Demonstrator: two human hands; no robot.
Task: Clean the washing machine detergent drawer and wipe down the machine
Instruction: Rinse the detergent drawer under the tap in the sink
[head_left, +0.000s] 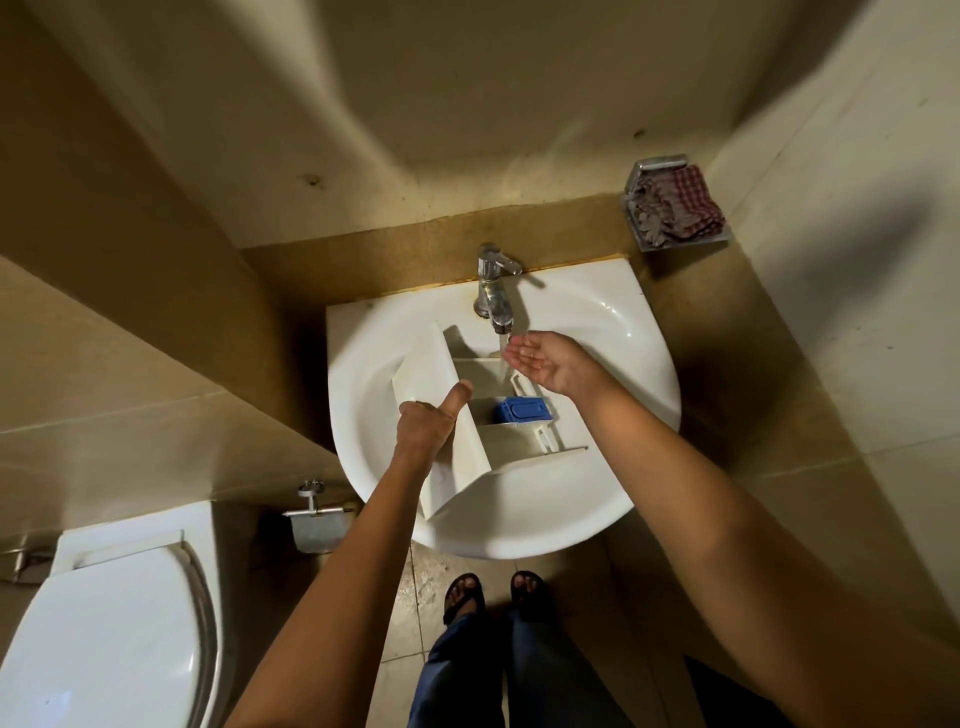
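The white detergent drawer (441, 415) lies tilted in the white sink (613, 332), with a blue insert (522, 409) in its middle compartment. My left hand (428, 423) grips the drawer's front panel, thumb up along its top edge. My right hand (545, 361) is held palm up with relaxed fingers, its fingertips in the water stream (503, 358) that runs from the chrome tap (496, 291) into the drawer's far compartment.
A checked cloth (680, 208) lies in a metal wall holder at the upper right. A toilet (119, 623) with its lid down stands at the lower left, a toilet paper holder (314, 519) beside it. Tiled walls close in on both sides.
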